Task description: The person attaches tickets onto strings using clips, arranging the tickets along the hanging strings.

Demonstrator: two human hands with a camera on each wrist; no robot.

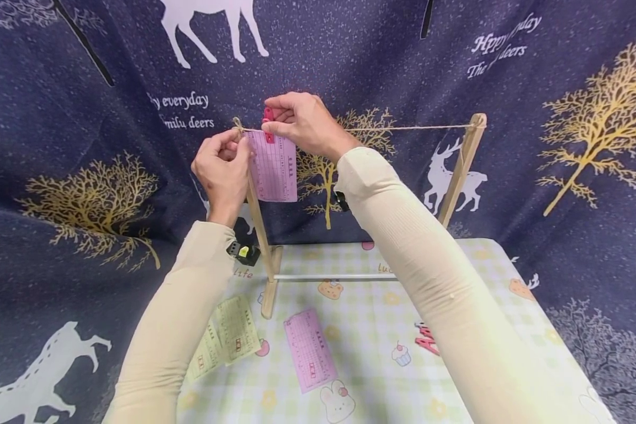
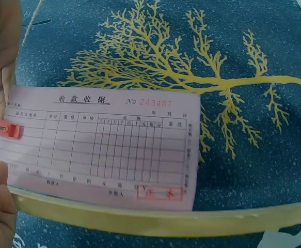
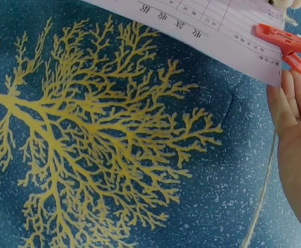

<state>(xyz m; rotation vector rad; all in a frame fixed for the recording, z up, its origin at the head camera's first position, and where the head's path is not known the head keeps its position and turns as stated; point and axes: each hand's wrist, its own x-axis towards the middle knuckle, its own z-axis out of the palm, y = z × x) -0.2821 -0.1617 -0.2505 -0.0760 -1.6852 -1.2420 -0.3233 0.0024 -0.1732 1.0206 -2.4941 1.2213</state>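
A pink receipt slip (image 1: 273,174) hangs from the string (image 1: 418,128) near its left end, printed with a table grid. My left hand (image 1: 222,171) pinches the slip's upper left corner at the string, beside the wooden post. A red clothespin (image 2: 8,128) sits over the slip's top edge, its jaws on the paper. My right hand (image 1: 311,125) holds this clothespin, thumb across its front and fingers by its upper end. In the right wrist view, the clothespin (image 3: 284,40) shows its two handles spread apart, with fingertips right at the lower one.
A wooden frame carries the string between its left post (image 1: 259,229) and right post (image 1: 462,171). On the checked tablecloth (image 1: 371,377) lie another pink slip (image 1: 311,350), yellow slips (image 1: 238,330) and red clothespins (image 1: 427,340). A dark patterned curtain (image 1: 371,59) hangs behind.
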